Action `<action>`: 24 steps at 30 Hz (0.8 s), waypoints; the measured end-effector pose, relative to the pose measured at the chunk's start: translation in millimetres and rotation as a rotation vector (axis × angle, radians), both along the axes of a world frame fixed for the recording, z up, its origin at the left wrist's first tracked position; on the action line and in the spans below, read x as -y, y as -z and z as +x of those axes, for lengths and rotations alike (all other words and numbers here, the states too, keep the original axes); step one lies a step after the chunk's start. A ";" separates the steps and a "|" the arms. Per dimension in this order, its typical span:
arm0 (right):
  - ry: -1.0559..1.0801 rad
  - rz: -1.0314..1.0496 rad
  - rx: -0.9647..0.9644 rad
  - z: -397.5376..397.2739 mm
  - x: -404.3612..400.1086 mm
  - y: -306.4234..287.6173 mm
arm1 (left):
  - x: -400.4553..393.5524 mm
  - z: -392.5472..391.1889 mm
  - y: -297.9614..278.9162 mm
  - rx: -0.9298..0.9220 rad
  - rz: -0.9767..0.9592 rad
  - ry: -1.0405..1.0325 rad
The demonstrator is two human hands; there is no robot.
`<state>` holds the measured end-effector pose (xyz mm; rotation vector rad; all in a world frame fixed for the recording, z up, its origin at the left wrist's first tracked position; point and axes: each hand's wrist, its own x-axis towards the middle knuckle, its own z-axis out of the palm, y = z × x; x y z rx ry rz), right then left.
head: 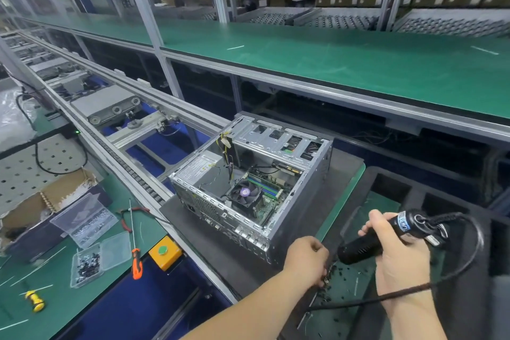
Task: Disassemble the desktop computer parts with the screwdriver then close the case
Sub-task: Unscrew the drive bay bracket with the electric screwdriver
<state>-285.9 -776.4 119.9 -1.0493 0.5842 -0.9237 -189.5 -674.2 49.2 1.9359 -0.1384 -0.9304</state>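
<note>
An open desktop computer case lies on its side on a dark pallet, showing the motherboard, a black CPU fan and a power supply. My right hand grips a black electric screwdriver with a cable, held in front of the case's near corner. My left hand is curled beside the driver's tip, its fingertips pinching something small over loose screws in a black tray.
A conveyor rail runs along the left. On the green bench lie an orange-handled screwdriver, a clear box of screws, red pliers, a yellow tool and a cardboard box. A yellow button box sits near the pallet.
</note>
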 end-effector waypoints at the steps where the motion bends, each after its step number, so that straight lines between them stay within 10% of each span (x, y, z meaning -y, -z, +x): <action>1: -0.014 0.015 -0.031 -3.2 1.9 2.6 | 1.3 1.0 4.0 0.096 0.057 0.091; 7: -0.036 -0.039 -0.182 -19.0 6.0 3.5 | 11.4 0.7 5.7 0.289 0.099 0.277; 16: -0.121 -0.519 -0.150 36.2 -28.2 -94.1 | -43.7 31.1 -117.9 -0.398 -0.461 0.238; 24: -0.488 -0.981 -0.189 142.4 -137.8 -132.2 | -139.0 115.1 -187.0 -0.359 -0.714 -0.079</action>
